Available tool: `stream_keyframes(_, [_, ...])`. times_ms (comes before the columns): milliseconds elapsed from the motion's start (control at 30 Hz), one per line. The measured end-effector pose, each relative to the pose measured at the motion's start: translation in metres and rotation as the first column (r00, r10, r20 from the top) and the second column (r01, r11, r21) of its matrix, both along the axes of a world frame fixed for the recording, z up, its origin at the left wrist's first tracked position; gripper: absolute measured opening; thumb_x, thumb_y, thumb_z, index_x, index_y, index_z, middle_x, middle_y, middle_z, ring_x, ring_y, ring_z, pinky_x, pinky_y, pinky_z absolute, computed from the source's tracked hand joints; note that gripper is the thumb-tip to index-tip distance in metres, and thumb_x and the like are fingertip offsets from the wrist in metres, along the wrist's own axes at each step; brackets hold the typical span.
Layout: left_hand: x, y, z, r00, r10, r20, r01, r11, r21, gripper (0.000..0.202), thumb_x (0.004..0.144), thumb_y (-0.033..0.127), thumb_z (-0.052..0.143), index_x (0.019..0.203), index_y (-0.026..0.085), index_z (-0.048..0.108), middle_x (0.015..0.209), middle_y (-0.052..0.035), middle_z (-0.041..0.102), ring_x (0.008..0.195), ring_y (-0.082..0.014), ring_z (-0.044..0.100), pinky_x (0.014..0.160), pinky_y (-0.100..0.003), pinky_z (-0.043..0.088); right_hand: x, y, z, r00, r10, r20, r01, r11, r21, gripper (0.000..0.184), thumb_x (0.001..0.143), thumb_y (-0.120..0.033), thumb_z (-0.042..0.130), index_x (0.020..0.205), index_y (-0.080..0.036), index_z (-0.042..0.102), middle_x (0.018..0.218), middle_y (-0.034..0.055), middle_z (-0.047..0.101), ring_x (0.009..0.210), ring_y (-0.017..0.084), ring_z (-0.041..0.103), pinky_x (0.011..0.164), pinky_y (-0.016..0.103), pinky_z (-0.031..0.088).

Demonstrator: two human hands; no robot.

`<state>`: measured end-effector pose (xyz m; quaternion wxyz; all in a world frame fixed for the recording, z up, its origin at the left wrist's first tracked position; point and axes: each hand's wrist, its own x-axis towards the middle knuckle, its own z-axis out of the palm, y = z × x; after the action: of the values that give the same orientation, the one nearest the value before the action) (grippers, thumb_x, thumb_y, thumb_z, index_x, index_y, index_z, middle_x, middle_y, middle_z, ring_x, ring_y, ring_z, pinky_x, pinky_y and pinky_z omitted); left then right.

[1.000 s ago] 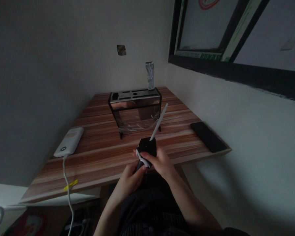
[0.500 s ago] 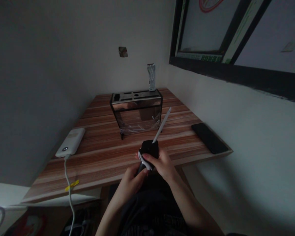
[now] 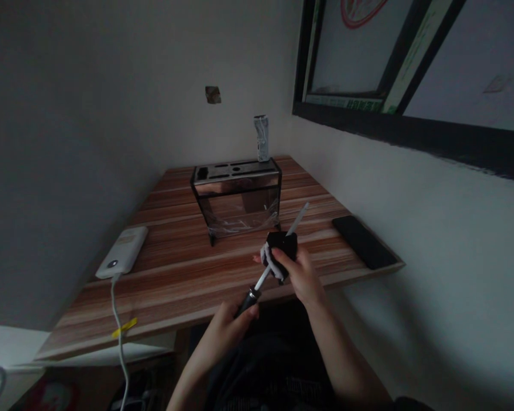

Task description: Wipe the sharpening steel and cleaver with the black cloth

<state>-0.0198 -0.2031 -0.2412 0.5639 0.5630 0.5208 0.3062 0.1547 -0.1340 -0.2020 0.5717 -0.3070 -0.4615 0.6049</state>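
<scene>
Clearly, left grip (image 3: 230, 326) around a slim, shiny-collared handle (image 3: 249, 299), right grip (image 3: 305, 278) around a blocky black piece (image 3: 286, 243).

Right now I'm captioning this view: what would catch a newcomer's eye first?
First, the pale, slim rod with a black handle near the front of the brown striped wooden table: the left hand grips the handle, the right hand a black-and-white bundle partway along the rod. Beyond them stands a boxy, black-framed rack with a metallic top. At the left, a white, rounded device trails a white cable.
</scene>
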Motion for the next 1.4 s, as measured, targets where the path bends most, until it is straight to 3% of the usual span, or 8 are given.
stream_keyframes(200, [-0.005,-0.006,0.001,0.996,-0.055,0.066,0.062,0.990,-0.125,0.055,0.074,0.071,0.058,0.071,0.016,0.051,0.050,0.0089,0.033,0.044,-0.0055,0.022,0.040,-0.020,0.013,0.018,0.011,0.013,0.993,-0.105,-0.061,0.107,0.994,0.018,0.028,0.077,-0.043,0.072,0.085,-0.017,0.069,0.077,0.0046,0.073,0.070,0.020,0.071,0.069,0.033,0.059])
stream_keyframes(367, [-0.005,-0.008,0.008,0.990,-0.115,0.083,0.126,0.981,-0.148,0.057,0.072,0.073,0.057,0.072,0.017,0.050,0.048,0.0100,0.030,0.043,-0.0058,0.021,0.040,-0.021,0.012,0.029,0.016,0.025,0.974,-0.209,-0.089,0.208,0.978,-0.011,0.035,0.067,-0.049,0.078,0.083,-0.019,0.069,0.077,0.0027,0.073,0.072,0.024,0.072,0.082,0.045,0.059])
stream_keyframes(600, [-0.005,-0.009,0.015,0.995,-0.074,-0.063,0.072,0.997,-0.032,0.055,0.069,0.069,0.064,0.074,0.015,0.054,0.067,0.0030,0.042,0.066,-0.0124,0.037,0.059,-0.022,0.032,0.034,0.021,0.037,0.965,-0.248,-0.089,0.254,0.966,0.057,0.031,0.070,-0.048,0.076,0.082,-0.021,0.069,0.075,0.0028,0.073,0.069,0.025,0.073,0.074,0.041,0.059])
stream_keyframes(700, [-0.002,-0.010,0.014,0.995,-0.022,-0.092,0.018,0.999,-0.042,0.054,0.072,0.069,0.060,0.073,0.016,0.053,0.066,0.0036,0.040,0.064,-0.0124,0.035,0.058,-0.023,0.031,0.035,0.023,0.038,0.959,-0.268,-0.092,0.274,0.960,0.060,0.033,0.069,-0.050,0.075,0.083,-0.021,0.068,0.076,0.0026,0.073,0.069,0.024,0.072,0.075,0.042,0.059])
stream_keyframes(1000, [0.002,-0.010,0.015,0.998,-0.043,-0.038,0.039,0.995,-0.091,0.052,0.075,0.068,0.057,0.064,0.018,0.048,0.057,0.0054,0.036,0.055,-0.0100,0.029,0.049,-0.022,0.023,0.028,0.022,0.037,0.923,-0.354,-0.148,0.360,0.933,0.010,0.039,0.066,-0.053,0.076,0.087,-0.021,0.064,0.075,0.0013,0.072,0.068,0.024,0.072,0.075,0.039,0.058])
stream_keyframes(1233, [0.008,-0.003,0.017,0.999,0.038,-0.016,-0.039,0.998,-0.056,0.048,0.076,0.063,0.059,0.065,0.017,0.050,0.054,0.0063,0.036,0.051,-0.0085,0.028,0.045,-0.020,0.020,0.003,0.010,0.014,0.992,-0.125,-0.028,0.126,0.992,0.032,0.035,0.076,-0.053,0.069,0.085,-0.020,0.067,0.080,0.0042,0.073,0.082,0.026,0.072,0.079,0.038,0.057])
stream_keyframes(1400, [0.009,0.005,0.011,0.998,0.056,-0.019,-0.056,0.998,0.006,0.043,0.080,0.057,0.058,0.069,0.016,0.054,0.053,0.0066,0.036,0.048,-0.0080,0.029,0.044,-0.020,0.020,-0.007,0.001,0.005,0.995,0.016,0.098,-0.017,1.000,0.017,0.036,0.080,-0.052,0.066,0.089,-0.017,0.069,0.080,0.0063,0.075,0.079,0.024,0.072,0.074,0.035,0.058])
